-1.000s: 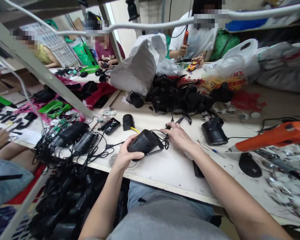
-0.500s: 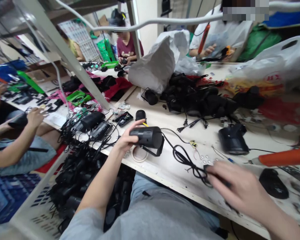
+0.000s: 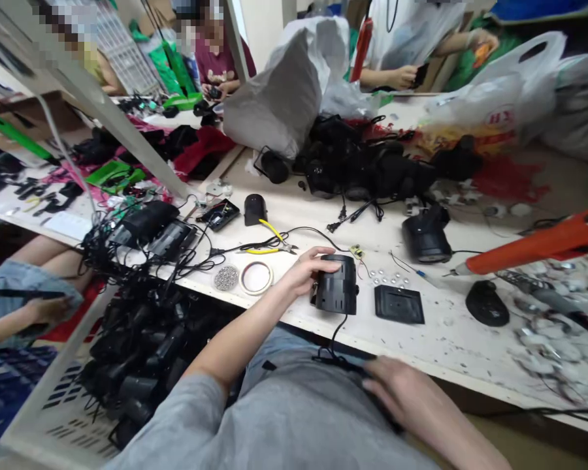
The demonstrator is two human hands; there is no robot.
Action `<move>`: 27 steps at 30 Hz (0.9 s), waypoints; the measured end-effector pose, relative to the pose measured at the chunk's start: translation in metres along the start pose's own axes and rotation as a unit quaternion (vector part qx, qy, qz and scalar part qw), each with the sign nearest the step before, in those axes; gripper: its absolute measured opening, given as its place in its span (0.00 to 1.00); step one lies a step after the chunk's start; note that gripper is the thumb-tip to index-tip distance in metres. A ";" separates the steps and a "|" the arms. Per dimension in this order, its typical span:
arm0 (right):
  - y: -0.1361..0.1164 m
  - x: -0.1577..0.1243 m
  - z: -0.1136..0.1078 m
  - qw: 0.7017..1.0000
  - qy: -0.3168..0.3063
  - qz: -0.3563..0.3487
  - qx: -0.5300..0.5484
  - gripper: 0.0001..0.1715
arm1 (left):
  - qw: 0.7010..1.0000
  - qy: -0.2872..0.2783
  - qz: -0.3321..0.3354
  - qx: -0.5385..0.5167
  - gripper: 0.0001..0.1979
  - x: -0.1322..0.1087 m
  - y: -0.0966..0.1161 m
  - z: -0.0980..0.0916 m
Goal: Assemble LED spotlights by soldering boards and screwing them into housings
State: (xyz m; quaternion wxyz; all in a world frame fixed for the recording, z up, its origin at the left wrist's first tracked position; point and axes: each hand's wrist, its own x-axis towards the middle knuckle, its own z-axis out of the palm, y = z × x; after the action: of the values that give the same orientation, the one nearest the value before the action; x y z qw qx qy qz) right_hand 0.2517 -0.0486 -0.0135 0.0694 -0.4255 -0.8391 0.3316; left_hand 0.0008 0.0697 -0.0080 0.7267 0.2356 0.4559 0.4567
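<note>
My left hand [image 3: 312, 269] is closed on a black cylindrical housing [image 3: 337, 287], held upright at the table's front edge, thumb and fingers at its top and left side. A black cord [image 3: 340, 333] hangs from the bottom of the housing toward my lap. My right hand [image 3: 396, 385] is down at my lap, its fingers curled on the bundled part of the cord; its palm side is hidden. Right of the housing lies a flat black rectangular cover [image 3: 399, 304]. Behind it are several small clear lenses [image 3: 389, 277] and a small circuit board [image 3: 357, 251].
Yellow-handled cutters [image 3: 274, 238], a tape roll [image 3: 255, 277] and a dish of screws [image 3: 226, 278] lie to the left. An orange electric screwdriver [image 3: 534, 241] reaches in from the right. Black housings fill a white crate [image 3: 73, 424] below. Co-workers sit across and at the left.
My left hand has brought the housing right and turned it upright, uncovering the cutters. My right hand has drawn the cord from above the table down to my lap, uncovering the flat cover.
</note>
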 end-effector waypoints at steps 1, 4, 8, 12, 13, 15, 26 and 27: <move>-0.002 0.005 -0.006 0.996 0.050 0.037 0.068 0.14 | 1.000 -0.005 0.002 -0.009 0.30 -0.003 -0.002 0.002; -0.005 0.030 -0.017 0.935 0.196 0.150 0.253 0.33 | 1.000 -0.003 0.018 -0.013 0.31 -0.012 -0.004 0.007; -0.012 0.062 -0.007 0.848 0.122 0.180 0.483 0.51 | 0.998 0.001 0.060 0.002 0.30 -0.024 -0.001 0.009; -0.024 0.079 0.007 0.778 0.100 0.167 0.597 0.45 | 0.994 0.010 0.101 0.034 0.28 -0.034 -0.001 0.012; -0.026 0.082 0.009 0.776 0.108 0.168 0.598 0.43 | 0.994 0.016 0.103 0.045 0.28 -0.036 -0.002 0.012; -0.028 0.087 0.012 0.795 0.131 0.170 0.567 0.38 | 0.993 0.023 0.095 0.069 0.29 -0.038 -0.004 0.013; -0.028 0.080 0.014 0.856 0.186 0.216 0.432 0.40 | 0.934 0.064 0.180 0.302 0.19 -0.046 -0.016 -0.009; -0.028 0.076 0.016 0.854 0.182 0.214 0.438 0.38 | 0.935 0.054 0.179 0.302 0.19 -0.048 -0.017 -0.011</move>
State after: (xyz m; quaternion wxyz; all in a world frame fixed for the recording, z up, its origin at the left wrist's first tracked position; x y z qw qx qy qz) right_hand 0.1789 -0.0110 -0.0207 0.3275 -0.5732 -0.4674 0.5880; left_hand -0.0090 0.0189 -0.0050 0.5020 0.4970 0.5610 0.4316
